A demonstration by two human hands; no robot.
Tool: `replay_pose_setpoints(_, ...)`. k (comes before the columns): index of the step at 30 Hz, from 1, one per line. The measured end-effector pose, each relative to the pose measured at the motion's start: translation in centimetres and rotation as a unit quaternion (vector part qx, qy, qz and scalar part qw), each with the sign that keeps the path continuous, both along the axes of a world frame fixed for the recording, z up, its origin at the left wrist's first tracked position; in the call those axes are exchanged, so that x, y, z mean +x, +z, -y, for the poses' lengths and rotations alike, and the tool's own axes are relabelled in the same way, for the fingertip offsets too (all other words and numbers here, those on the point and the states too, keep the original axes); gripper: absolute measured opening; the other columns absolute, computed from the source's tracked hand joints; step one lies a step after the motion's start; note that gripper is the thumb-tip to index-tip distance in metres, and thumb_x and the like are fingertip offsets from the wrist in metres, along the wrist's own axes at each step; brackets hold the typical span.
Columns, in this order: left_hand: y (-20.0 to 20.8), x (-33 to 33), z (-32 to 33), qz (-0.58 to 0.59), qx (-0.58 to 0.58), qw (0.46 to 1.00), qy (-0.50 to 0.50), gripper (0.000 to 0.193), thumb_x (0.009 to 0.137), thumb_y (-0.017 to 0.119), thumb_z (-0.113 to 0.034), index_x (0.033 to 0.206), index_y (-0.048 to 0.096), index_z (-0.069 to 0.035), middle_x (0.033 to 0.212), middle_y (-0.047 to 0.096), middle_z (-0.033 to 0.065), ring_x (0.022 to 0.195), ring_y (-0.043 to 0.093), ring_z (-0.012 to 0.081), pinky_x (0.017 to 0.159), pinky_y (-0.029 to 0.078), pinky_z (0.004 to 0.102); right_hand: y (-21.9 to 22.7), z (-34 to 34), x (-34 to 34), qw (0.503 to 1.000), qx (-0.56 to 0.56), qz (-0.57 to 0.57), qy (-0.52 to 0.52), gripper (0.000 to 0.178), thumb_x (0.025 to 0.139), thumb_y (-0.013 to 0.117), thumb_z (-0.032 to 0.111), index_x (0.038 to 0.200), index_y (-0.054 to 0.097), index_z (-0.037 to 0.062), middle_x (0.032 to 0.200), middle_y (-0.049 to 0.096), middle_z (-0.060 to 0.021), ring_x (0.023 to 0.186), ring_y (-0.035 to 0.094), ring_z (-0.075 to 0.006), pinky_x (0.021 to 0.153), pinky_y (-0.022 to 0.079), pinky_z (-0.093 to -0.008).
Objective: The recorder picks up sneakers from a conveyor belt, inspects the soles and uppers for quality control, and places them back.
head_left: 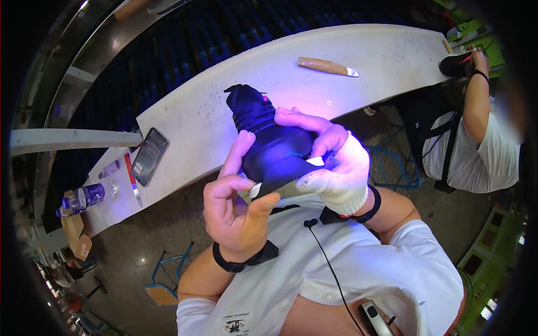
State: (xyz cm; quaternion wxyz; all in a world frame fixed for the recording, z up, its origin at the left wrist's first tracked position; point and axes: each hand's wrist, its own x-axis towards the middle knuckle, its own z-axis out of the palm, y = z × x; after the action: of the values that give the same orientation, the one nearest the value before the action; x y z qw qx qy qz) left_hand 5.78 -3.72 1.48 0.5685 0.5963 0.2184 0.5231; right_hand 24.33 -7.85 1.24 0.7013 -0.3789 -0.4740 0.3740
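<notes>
A black lace-up shoe (276,143) is held up before my chest, its toe toward me and its laces and collar pointing away. Bare fingers of my left hand (238,215) close around its left side. My right hand (339,162), in a white knit glove that leaves the fingertips uncovered, grips the right side. Between both thumbs and fingers is a dark flap-like piece (287,175) at the toe end; whether it is joined to the shoe I cannot tell. White bits show at either end of it. Violet light falls on the shoe and fingers.
On the white bench (207,101) lie a brown-handled knife (325,66), a phone (151,155), a red-handled knife (133,176) and a plastic bottle (87,196). A co-worker (476,134) at the right holds a dark shoe (457,65). Blue-framed stools (168,274) stand below.
</notes>
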Motion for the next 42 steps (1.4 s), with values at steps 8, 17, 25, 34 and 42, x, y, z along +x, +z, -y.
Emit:
replay_pose_setpoints(8,0.1,-0.5,0.2,-0.027,0.029,0.999,-0.008,0.048,0.091,0.086,-0.016,0.111,0.045,-0.002,0.144,0.053,0.0454,0.147,0.047,0.0496,0.123,0.033,0.0569,-0.9,0.4,1.1,0.991,0.041,0.120,0.036,0.043,0.083,0.093,0.024,0.101,0.054,0.0170,0.148,0.060,-0.0311,0.144,0.052,-0.0480,0.127,0.023,-0.0624)
replay_pose_setpoints(17,3.9,-1.7,-3.5,-0.236,0.192,0.951,-0.046,0.052,0.101,0.072,-0.046,0.125,0.062,0.000,0.126,0.071,0.0245,0.116,0.062,0.0365,0.108,0.046,0.0498,1.0,-0.2,0.9,0.962,0.034,0.270,0.004,0.038,0.077,0.095,0.026,0.090,0.065,0.0073,0.134,0.070,-0.0202,0.120,0.071,-0.0362,0.103,0.057,-0.0480)
replay_pose_setpoints(25,3.4,-3.3,-3.3,-0.138,0.056,0.988,0.024,0.032,0.112,0.041,-0.027,0.118,0.059,-0.001,0.127,0.067,0.0317,0.130,0.061,0.0456,0.117,0.042,0.0590,-2.5,-3.0,-0.6,0.948,0.090,0.299,-0.058,0.047,0.063,0.098,0.030,0.086,0.063,0.0077,0.133,0.070,-0.0187,0.115,0.070,-0.0390,0.095,0.059,-0.0447)
replay_pose_setpoints(34,6.8,-5.4,-4.6,-0.428,0.206,0.880,-0.029,0.094,0.054,0.096,-0.055,0.122,0.071,0.005,0.123,0.075,0.0244,0.122,0.070,0.0437,0.109,0.053,0.0519,-4.9,-4.9,-2.4,0.931,0.199,0.303,-0.045,0.048,0.063,0.093,0.033,0.091,0.062,0.0085,0.122,0.070,-0.0151,0.108,0.070,-0.0395,0.087,0.059,-0.0509)
replay_pose_setpoints(42,5.4,-5.8,-4.3,-0.400,0.180,0.898,0.006,0.077,0.054,0.102,-0.042,0.110,0.075,0.004,0.109,0.078,0.0249,0.112,0.075,0.0424,0.107,0.055,0.0590,-3.9,-5.4,-1.6,0.931,0.137,0.339,0.004,0.046,0.064,0.088,0.042,0.085,0.064,0.0090,0.099,0.064,-0.0108,0.085,0.063,-0.0317,0.064,0.054,-0.0436)
